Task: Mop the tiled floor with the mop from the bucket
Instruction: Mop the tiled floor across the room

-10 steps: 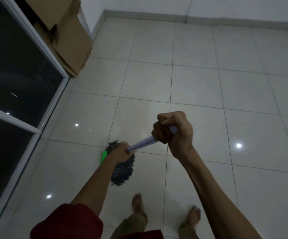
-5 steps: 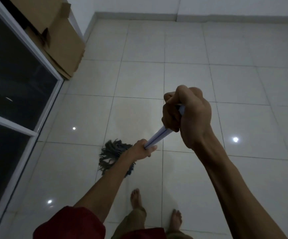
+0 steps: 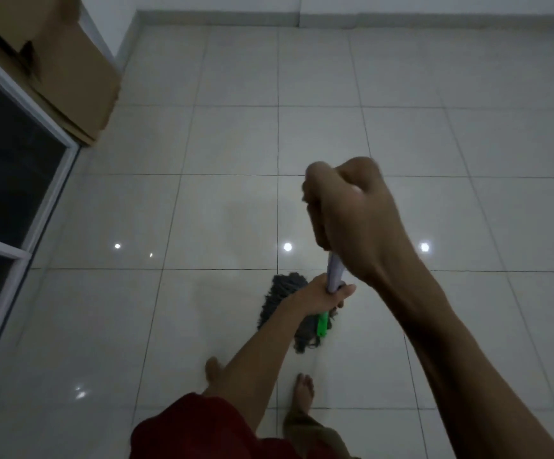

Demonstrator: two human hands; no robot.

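A grey string mop head (image 3: 280,294) with a green clamp (image 3: 322,324) lies on the glossy white tiled floor (image 3: 236,144), just ahead of my bare feet. Its pale handle (image 3: 334,271) rises steeply toward me. My left hand (image 3: 323,294) grips the handle low down, close above the mop head. My right hand (image 3: 352,213) is clenched around the handle's upper end, nearer the camera. No bucket is in view.
A dark glass door with a white frame (image 3: 20,180) runs along the left. Flattened cardboard boxes (image 3: 70,67) lean in the far left corner. A white wall with a skirting (image 3: 335,18) closes the far side. My feet (image 3: 303,389) stand behind the mop.
The mop head has swept from the left to the right across the tiles. My right hand has swung over with it, and the handle now stands steeper.
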